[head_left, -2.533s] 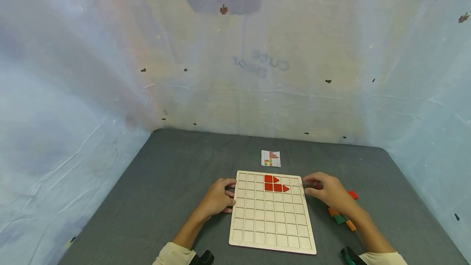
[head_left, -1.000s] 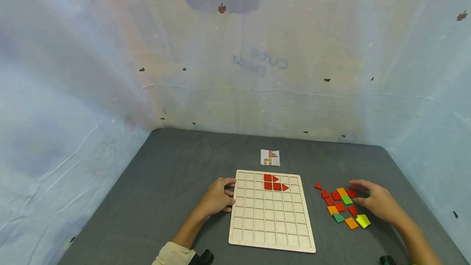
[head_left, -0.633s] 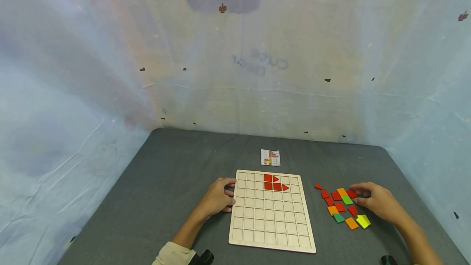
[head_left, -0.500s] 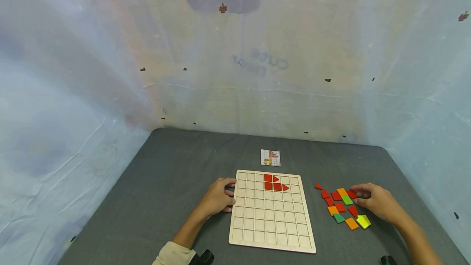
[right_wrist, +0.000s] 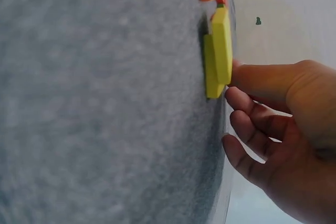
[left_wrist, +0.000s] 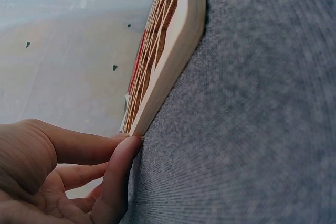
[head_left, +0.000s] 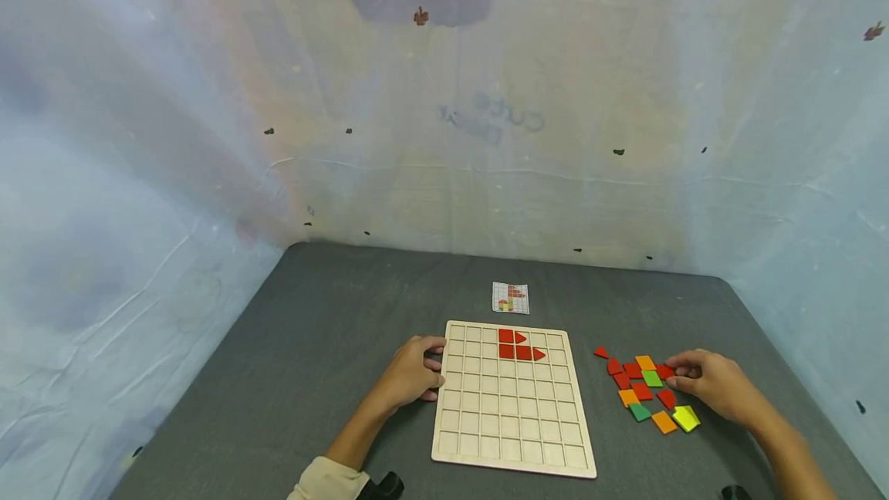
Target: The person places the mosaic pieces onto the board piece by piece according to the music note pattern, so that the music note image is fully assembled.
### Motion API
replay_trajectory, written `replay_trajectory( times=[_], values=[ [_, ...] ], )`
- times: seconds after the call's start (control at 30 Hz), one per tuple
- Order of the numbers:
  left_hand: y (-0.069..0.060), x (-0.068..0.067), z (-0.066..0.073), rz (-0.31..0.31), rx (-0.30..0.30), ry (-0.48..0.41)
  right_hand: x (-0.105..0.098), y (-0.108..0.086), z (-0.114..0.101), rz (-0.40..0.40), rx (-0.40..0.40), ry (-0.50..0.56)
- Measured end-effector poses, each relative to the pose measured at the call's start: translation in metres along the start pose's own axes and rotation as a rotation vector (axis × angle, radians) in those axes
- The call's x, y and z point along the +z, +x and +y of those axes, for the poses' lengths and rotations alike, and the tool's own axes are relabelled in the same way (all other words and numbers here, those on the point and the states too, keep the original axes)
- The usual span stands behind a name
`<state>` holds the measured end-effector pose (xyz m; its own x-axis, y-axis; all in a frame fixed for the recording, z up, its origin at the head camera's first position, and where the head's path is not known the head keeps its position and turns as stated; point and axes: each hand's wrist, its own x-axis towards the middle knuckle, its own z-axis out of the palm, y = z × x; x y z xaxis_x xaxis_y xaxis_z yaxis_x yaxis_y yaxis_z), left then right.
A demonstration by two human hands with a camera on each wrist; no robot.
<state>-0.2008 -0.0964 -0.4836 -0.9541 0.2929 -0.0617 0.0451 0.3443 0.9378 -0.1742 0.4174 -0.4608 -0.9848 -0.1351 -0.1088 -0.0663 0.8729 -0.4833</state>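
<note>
A pale wooden grid board (head_left: 514,407) lies on the table, with several red square and triangular tiles (head_left: 515,351) set in its top rows. My left hand (head_left: 408,370) holds the board's left edge; in the left wrist view, the thumb and a finger meet at the wooden rim (left_wrist: 173,72). To the right of the board, my right hand (head_left: 711,383) pinches a red tile (head_left: 664,371) at the edge of the loose pile. The right wrist view hides that tile behind two stacked yellow tiles (right_wrist: 222,45) and the fingers.
Loose red, orange (head_left: 664,422), green (head_left: 639,412) and yellow tiles (head_left: 686,418) lie right of the board. Beyond the board is a small printed pattern card (head_left: 510,298). A pale patterned curtain (head_left: 444,199) surrounds the dark grey table (head_left: 333,315).
My right hand went from the board's right edge to the tile pile. It has just drawn a red tile slightly rightward, away from the orange and green ones. My left hand stays put.
</note>
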Motion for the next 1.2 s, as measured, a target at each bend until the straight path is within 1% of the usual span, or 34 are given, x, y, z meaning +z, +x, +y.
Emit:
replay_trajectory(
  times=[0.2,0.43,0.6,0.73,0.97,1.2],
  values=[
    [0.0,0.001,0.0,0.003,0.001,0.005,0.003,-0.001,0.001,0.032,-0.053,-0.031],
    [0.001,0.002,-0.002,0.01,0.002,0.006,0.004,0.0,-0.001,0.057,-0.04,-0.059],
    [0.001,0.002,-0.002,0.01,0.003,0.001,0.006,0.0,-0.006,0.119,-0.057,-0.089],
    [0.001,0.002,-0.002,0.015,0.003,0.003,0.009,0.003,-0.015,0.159,-0.079,-0.1],
    [0.0,0.001,-0.001,0.019,0.017,0.009,0.015,0.009,-0.042,0.171,-0.117,-0.056],
    [0.001,0.002,0.0,0.025,0.016,0.016,0.021,0.015,-0.061,0.187,-0.149,-0.037]
  ],
)
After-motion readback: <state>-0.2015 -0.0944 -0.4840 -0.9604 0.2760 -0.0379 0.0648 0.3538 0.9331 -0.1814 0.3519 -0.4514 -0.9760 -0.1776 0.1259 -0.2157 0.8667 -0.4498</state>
